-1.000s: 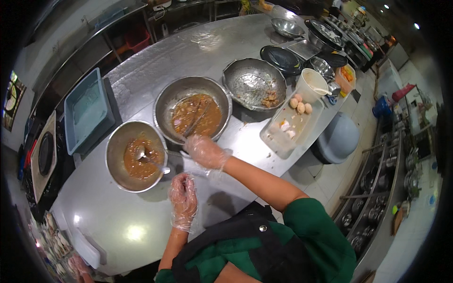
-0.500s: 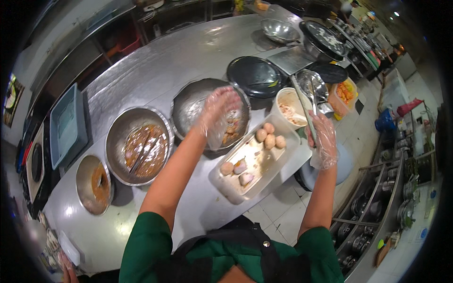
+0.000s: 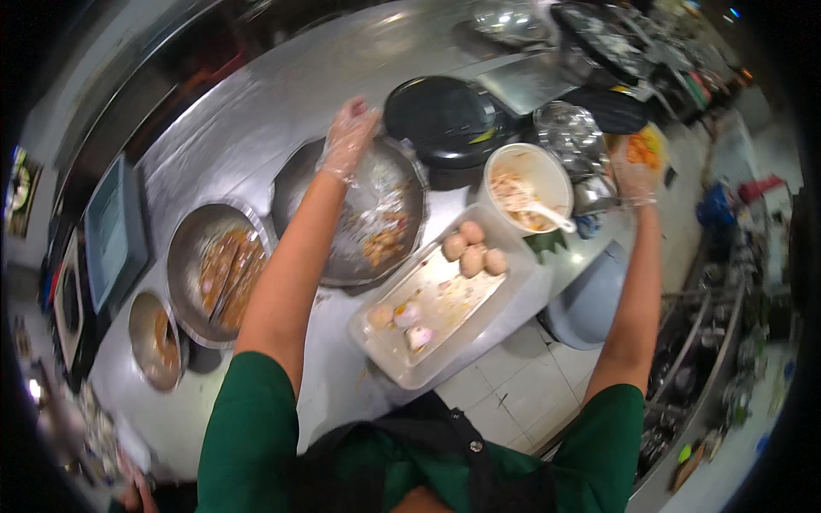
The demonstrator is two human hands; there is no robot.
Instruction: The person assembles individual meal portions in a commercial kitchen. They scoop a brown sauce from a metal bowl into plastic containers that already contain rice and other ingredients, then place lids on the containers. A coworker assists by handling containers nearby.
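Note:
My left hand (image 3: 349,141), in a clear plastic glove, is over the far rim of a wide metal bowl (image 3: 295,227); its fingers look curled in, and whatever they hold is hidden. In that bowl lies a small heap of chopped food (image 3: 385,239). My right hand (image 3: 634,181), gloved too, is at the clear container of orange food (image 3: 645,150) on the right; blur hides its fingers. Between my arms stands a translucent plastic box (image 3: 385,363) with several round pale balls (image 3: 472,261) and a few torn pieces. Behind it a white tub (image 3: 534,162) holds shredded filling and a white spoon (image 3: 552,215).
To the left are a metal bowl (image 3: 184,256) with brown sauce and tongs, a smaller sauce bowl (image 3: 144,342) and a grey-blue tray (image 3: 115,235). Black lids (image 3: 436,115) and a foil-like metal bowl (image 3: 569,132) stand at the back. A grey bin (image 3: 590,299) is below the table's right edge.
My left hand has risen from inside the bowl to its far rim, its fingers curling. My right hand has gone outward to the orange food; the long narrow thing it held no longer shows.

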